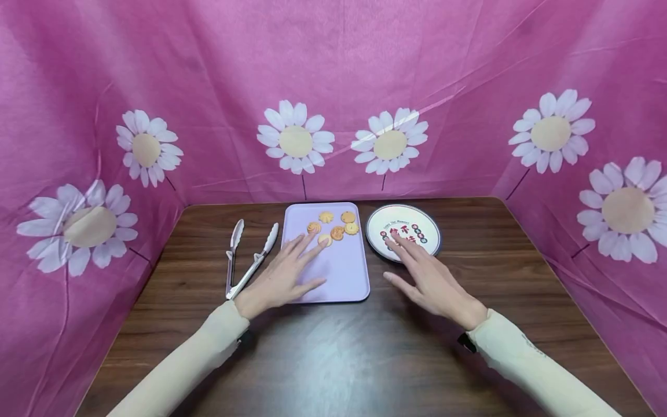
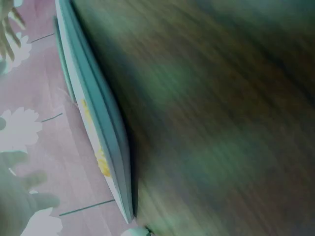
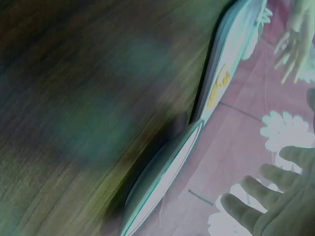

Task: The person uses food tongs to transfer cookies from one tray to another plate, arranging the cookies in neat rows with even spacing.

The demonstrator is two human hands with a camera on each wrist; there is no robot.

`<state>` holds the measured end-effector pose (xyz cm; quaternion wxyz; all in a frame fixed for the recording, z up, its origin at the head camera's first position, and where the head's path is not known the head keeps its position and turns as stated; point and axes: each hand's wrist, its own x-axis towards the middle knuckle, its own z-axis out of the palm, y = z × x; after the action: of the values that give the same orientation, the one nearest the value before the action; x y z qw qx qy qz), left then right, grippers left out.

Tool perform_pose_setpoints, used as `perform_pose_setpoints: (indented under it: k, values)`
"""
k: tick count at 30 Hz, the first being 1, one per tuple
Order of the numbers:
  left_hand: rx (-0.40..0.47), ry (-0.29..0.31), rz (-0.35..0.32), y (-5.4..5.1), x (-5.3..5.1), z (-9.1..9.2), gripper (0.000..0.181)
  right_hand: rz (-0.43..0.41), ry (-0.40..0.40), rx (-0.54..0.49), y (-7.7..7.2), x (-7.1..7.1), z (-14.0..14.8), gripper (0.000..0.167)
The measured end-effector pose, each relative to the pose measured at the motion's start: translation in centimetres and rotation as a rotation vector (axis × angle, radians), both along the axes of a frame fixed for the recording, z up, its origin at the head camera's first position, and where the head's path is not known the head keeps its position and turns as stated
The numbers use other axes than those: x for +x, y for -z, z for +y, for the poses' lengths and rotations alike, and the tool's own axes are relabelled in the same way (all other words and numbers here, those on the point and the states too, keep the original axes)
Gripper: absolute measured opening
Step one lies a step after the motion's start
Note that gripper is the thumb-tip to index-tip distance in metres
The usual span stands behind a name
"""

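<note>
Your left hand (image 1: 281,278) is open, fingers straight and spread, thumb out to the side; it holds nothing. In the head view it overlaps the near-left part of the tray (image 1: 341,275), with fingertips in line with the biscuits (image 1: 348,216). Your right hand (image 1: 435,284) is likewise spread and without a hold, its fingertips over the plate (image 1: 376,230).

The tray is a smooth, lilac rectangle with rounded corners. Six golden biscuits are visible toward its far side, mostly round, some ridged or swirled. The plate, just right of the tray, is round, white and glossy, dark-rimmed, with red printed characters; you cannot tell whether the two touch. Metal tongs (image 1: 247,276) with scalloped tips lie left of the tray, arms parted. The table (image 1: 333,353) is dark wood grain; behind it hangs pink cloth (image 1: 333,58) printed with white daisies.

Both wrist views, blurred in places, give you what the head view does not: the tray's side wall in profile, and both hands set against the cloth, apart from the tray and the plate. Your right wrist view adds the plate's sloping underside.
</note>
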<state>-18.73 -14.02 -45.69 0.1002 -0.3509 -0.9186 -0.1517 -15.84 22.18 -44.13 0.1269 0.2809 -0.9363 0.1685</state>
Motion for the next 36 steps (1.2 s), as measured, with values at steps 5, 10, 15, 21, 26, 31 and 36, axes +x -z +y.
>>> perform_pose_setpoints:
  k: [5,10,15,21,26,31,36]
  values:
    - [0.135,-0.134,-0.014,-0.1,0.0,-1.0,0.078,-0.031,0.092,-0.123,-0.1,-0.8,0.8,0.073]
    - [0.273,-0.220,-0.088,-0.1,-0.3,-2.6,0.085,-0.031,0.123,-0.277,0.1,-2.2,2.2,0.065]
    - [0.386,-0.275,-0.124,-0.2,-0.7,-4.4,0.092,-0.049,0.209,-0.388,0.5,-3.6,4.1,0.056]
    - [0.422,-0.442,-0.106,-0.3,-0.8,-6.7,0.096,-0.121,0.371,-0.468,1.3,-4.4,6.1,0.050]
    - [0.369,-0.572,-0.187,-0.3,-0.2,-8.4,0.118,-0.257,0.523,-0.502,1.9,-4.4,7.5,0.053]
    - [0.314,-0.634,-0.317,-0.5,0.2,-9.4,0.131,-0.365,0.598,-0.511,2.4,-5.0,8.4,0.057]
    - [0.273,-0.660,-0.445,-0.2,0.2,-9.8,0.141,-0.521,0.570,-0.661,2.8,-6.1,8.8,0.062]
